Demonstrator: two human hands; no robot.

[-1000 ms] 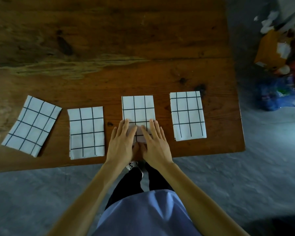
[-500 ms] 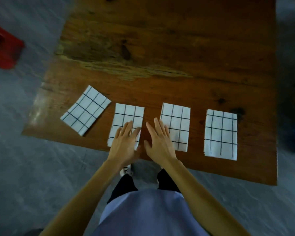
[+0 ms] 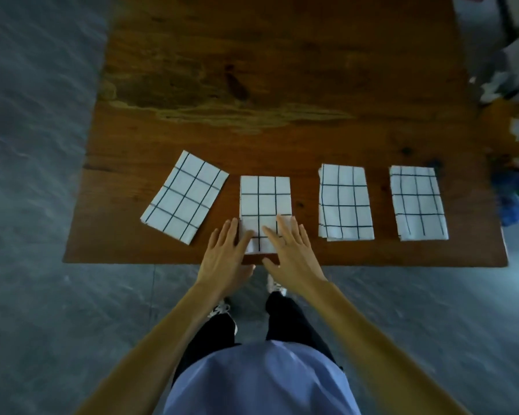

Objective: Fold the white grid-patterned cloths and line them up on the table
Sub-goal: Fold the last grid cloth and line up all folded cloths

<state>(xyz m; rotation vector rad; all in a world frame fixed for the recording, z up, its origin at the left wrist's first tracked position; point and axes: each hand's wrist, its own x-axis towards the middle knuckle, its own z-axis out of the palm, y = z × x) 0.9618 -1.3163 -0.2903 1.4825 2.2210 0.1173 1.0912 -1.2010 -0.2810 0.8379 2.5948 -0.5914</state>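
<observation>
Both hands lie flat, fingers straight and spread, low in the centre of the frame: the left hand (image 3: 226, 255) and the right hand (image 3: 294, 256) rest on the near end of the second folded cloth (image 3: 265, 200). 4 folded grid cloths line the wooden table (image 3: 252, 85); the leftmost cloth (image 3: 185, 196) sits tilted. No writing is readable.

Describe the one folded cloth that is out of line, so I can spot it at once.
On the wooden table, four folded grid cloths lie in a row along the near edge. Take the leftmost cloth. It alone lies tilted; the others lie roughly square to the edge.
</observation>
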